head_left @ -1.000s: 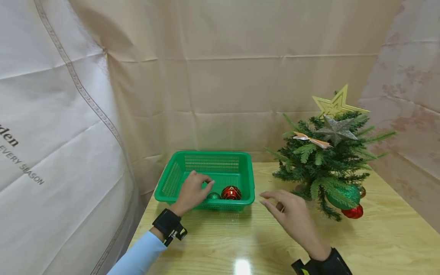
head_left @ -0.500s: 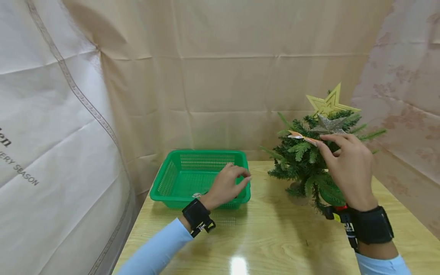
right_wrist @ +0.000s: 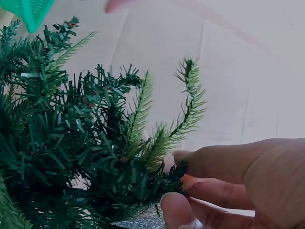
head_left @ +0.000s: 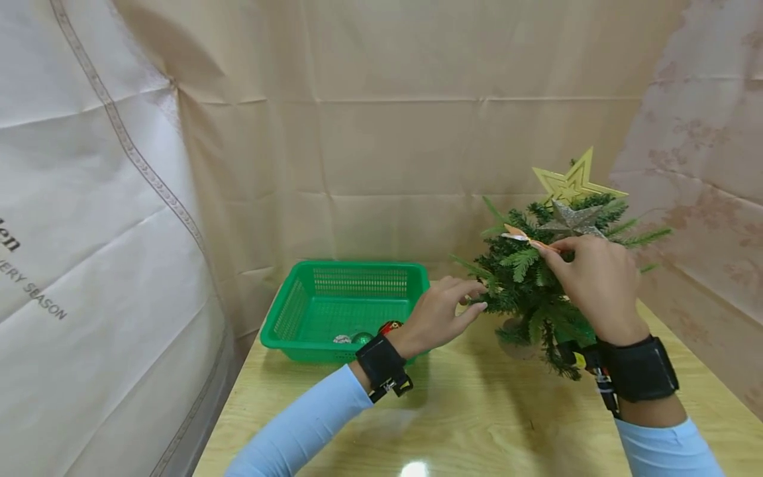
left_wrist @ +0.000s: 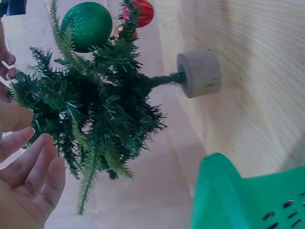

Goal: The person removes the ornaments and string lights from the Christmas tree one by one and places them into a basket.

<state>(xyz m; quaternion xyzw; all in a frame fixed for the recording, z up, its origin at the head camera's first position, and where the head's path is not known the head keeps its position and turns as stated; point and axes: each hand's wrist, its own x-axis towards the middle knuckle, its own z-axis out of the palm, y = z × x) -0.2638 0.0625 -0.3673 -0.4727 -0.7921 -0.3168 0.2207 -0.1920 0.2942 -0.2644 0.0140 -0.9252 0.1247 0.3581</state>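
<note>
A small artificial Christmas tree (head_left: 521,262) stands at the right of the table. My right hand (head_left: 599,281) is at its upper front and pinches one end of an orange and white bow (head_left: 516,233). In the right wrist view, the fingers (right_wrist: 217,164) close around a dark branch tip, with a bit of orange between them. My left hand (head_left: 441,313) hovers at the tree's left side, its fingers loosely bent and holding nothing. A silver glitter star (head_left: 571,216) hangs just above the right hand, and a gold star (head_left: 575,185) tops the tree.
Left of the tree sits a green plastic basket (head_left: 360,265) holding a red ball (head_left: 390,327), a green ball (head_left: 362,338) and a silver one (head_left: 342,339). Low on the tree hang a large green ball (left_wrist: 87,27) and a red ornament (left_wrist: 142,13). The round base (left_wrist: 200,74) supports the trunk.
My right hand has gone from the tabletop up to the bow and taken hold of its end. The left hand has moved right, from over the basket to the tree's side.
</note>
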